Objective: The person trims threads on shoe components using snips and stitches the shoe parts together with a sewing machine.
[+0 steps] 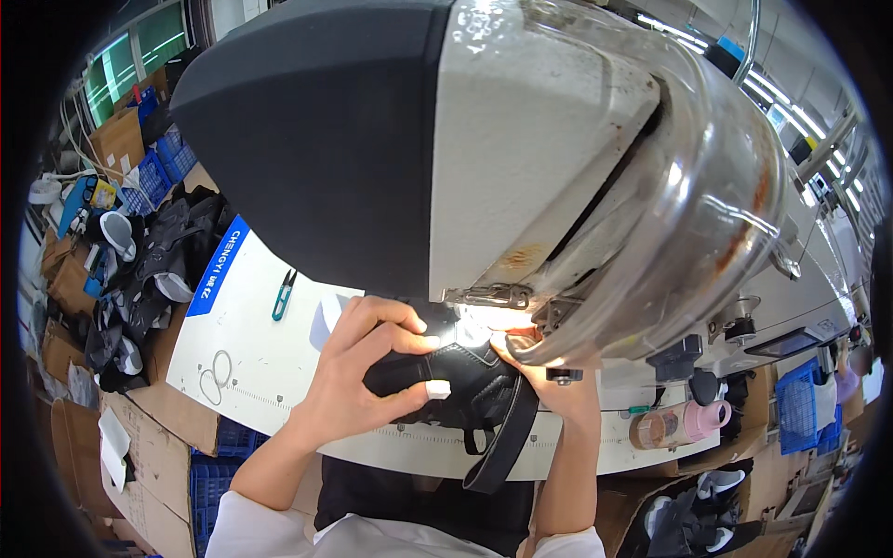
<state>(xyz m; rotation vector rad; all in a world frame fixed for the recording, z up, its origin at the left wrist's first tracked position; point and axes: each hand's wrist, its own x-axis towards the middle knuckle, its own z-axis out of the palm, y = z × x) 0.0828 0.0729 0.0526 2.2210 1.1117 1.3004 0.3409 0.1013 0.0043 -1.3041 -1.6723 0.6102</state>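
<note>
A black shoe upper (470, 391) with a loose strap (503, 445) lies under the lit sewing area of a large sewing machine (549, 158). My left hand (358, 377) presses its bent fingers on the left side of the upper, thumb lower down with a white wrap or piece at its tip. On the other side, my right hand (565, 383) grips the upper's right edge, its fingertips close to the bright stitching spot and partly hidden by the machine. The strap hangs over the table's front edge.
On the white table (251, 358) lie teal thread snips (284, 296) and a loop of thread (216, 377). A pink-lidded bottle (679, 425) stands at right. Black shoe parts (153, 279) are heaped at left; a box of shoes (693, 511) sits low right. Blue crates (798, 409) stand beyond.
</note>
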